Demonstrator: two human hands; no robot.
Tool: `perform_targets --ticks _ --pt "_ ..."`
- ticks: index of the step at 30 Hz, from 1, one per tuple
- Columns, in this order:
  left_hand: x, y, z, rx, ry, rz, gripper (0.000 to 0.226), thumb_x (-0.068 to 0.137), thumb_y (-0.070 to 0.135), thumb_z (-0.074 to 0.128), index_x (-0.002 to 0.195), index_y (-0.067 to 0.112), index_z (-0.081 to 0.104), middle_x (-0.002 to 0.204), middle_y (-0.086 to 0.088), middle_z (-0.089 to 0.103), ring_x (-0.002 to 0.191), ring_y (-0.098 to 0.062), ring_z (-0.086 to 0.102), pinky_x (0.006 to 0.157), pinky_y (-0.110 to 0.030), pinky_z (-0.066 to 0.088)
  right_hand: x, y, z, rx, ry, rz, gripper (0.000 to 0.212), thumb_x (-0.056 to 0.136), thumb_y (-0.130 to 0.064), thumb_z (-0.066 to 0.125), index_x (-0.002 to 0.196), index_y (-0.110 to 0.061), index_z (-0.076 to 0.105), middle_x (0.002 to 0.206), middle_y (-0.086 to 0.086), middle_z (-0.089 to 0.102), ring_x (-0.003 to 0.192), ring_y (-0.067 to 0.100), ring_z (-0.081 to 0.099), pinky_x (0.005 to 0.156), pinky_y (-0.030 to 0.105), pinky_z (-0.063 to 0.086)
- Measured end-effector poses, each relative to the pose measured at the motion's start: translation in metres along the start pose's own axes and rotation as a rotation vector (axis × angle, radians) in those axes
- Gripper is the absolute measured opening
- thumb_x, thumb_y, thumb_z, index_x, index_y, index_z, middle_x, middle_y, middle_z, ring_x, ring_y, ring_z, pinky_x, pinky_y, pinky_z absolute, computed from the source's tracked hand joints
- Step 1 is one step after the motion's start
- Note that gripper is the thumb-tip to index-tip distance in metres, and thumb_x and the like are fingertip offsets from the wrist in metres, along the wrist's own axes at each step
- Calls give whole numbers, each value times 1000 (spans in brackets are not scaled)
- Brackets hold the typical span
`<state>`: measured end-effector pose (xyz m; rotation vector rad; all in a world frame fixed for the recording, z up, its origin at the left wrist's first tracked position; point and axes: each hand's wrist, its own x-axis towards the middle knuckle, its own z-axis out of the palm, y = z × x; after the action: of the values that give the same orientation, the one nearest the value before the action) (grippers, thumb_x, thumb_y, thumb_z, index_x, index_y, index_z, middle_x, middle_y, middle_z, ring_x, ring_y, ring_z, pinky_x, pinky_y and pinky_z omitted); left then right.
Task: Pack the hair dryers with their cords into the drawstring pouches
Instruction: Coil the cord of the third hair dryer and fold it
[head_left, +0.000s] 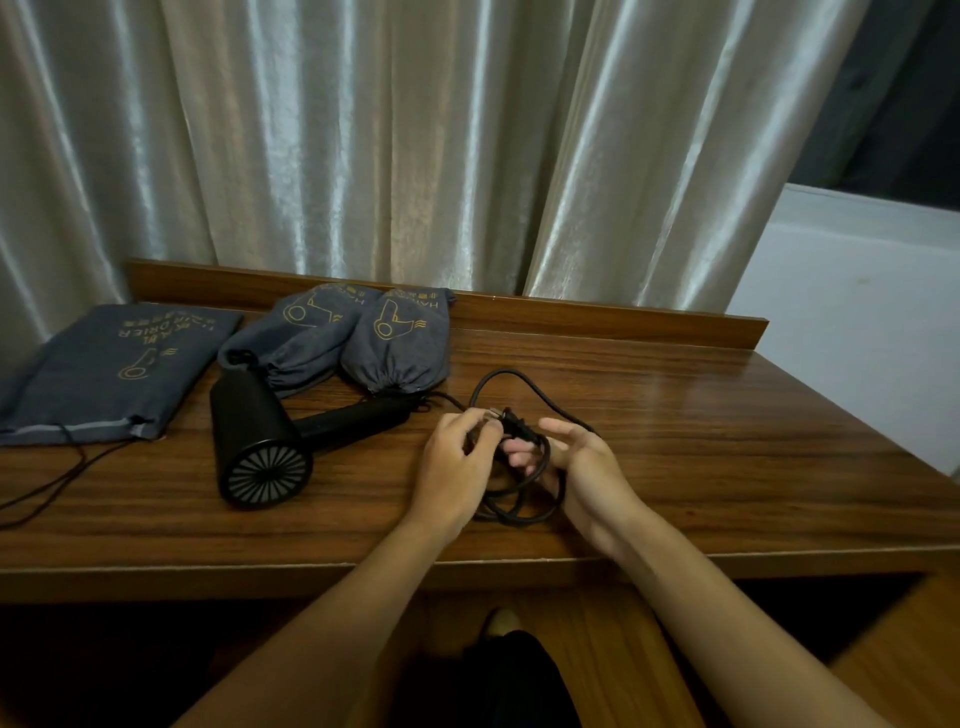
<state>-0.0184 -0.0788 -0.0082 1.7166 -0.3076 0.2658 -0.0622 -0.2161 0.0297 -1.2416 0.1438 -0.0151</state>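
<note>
A black hair dryer (262, 441) lies on the wooden table (701, 441), its rear grille toward me and its handle pointing right. Its black cord (524, 382) runs from the handle in a loop to my hands. My left hand (457, 462) pinches the plug (511, 418). My right hand (587, 467) has coils of the cord wound round its fingers. An empty grey drawstring pouch (111, 364) lies flat at the left. Two filled pouches lie behind the dryer, one (296, 335) on the left and one (397, 338) on the right.
A raised wooden ledge (597, 317) runs along the table's back, with a silvery curtain (415, 145) behind it. The flat pouch's black drawstring (57, 483) trails toward the front left edge. A white surface (857, 291) stands at the right.
</note>
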Motion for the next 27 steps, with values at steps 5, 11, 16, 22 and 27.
perform_targets --ticks 5,11,16,22,27 --pt "1 -4 -1 66 92 39 24 93 32 62 80 13 68 86 0 55 76 0 53 66 -9 37 4 3 0 -633 144 -269 32 102 -5 35 111 -12 64 93 4 73 90 14 65 79 23 51" --pt "3 -6 -1 40 60 64 27 97 30 56 81 11 66 86 -2 57 79 -7 55 74 -24 45 22 -40 11 -1708 -66 -915 62 84 -22 64 142 -30 44 143 -1 41 136 16 31 110 45 27" --pt "2 -5 -2 -23 45 76 19 99 27 54 87 15 64 87 0 60 83 -14 59 76 -34 49 51 -66 43 -2114 -599 -491 84 81 -31 73 151 -35 26 150 -2 37 143 20 28 116 51 16" --pt "-2 -3 -4 -110 48 49 29 96 37 55 123 35 44 104 6 60 96 -2 60 80 -20 52 69 -76 45 -1974 -430 -753 19 90 -34 67 105 -23 60 102 -4 64 97 18 62 71 34 47" --pt "0 -5 -1 -72 11 -41 20 103 43 28 102 38 47 95 4 62 71 2 57 66 -18 46 80 -73 5 -1275 47 -615 23 90 -31 69 106 -16 63 96 0 70 83 15 69 73 34 58"
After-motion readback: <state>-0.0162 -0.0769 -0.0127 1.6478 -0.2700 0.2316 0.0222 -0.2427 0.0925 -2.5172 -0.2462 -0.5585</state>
